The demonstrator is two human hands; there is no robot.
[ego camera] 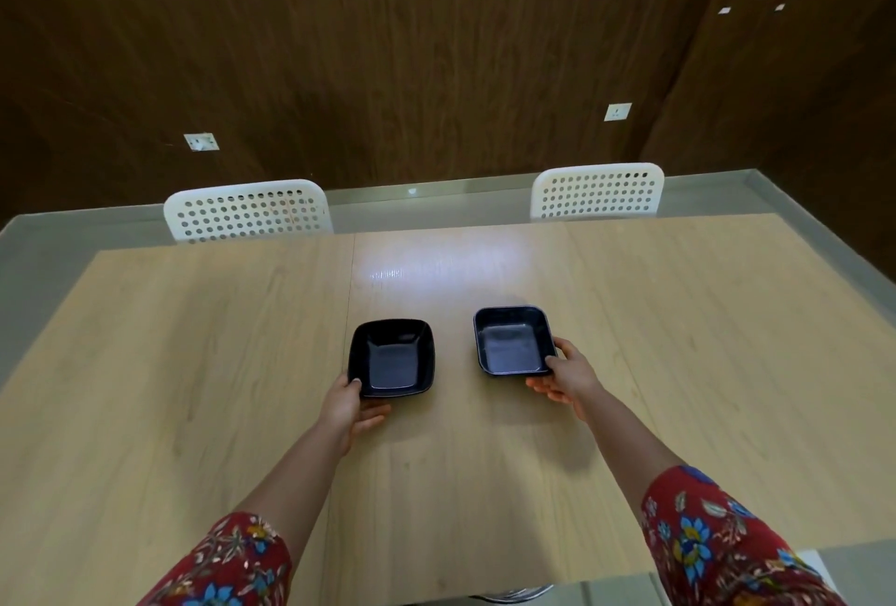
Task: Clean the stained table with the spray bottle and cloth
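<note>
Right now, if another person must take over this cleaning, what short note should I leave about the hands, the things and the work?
Left hand grips the near corner of the left dish. Right hand grips the near corner of the right dish.
Both black dishes are empty, side by side and apart, at the middle of the table.
Spray bottle and cloth: not in view.
Done: no spraying or wiping shows.
Left: probably move the dishes away, fetch spray bottle and cloth, spray, wipe.
</note>
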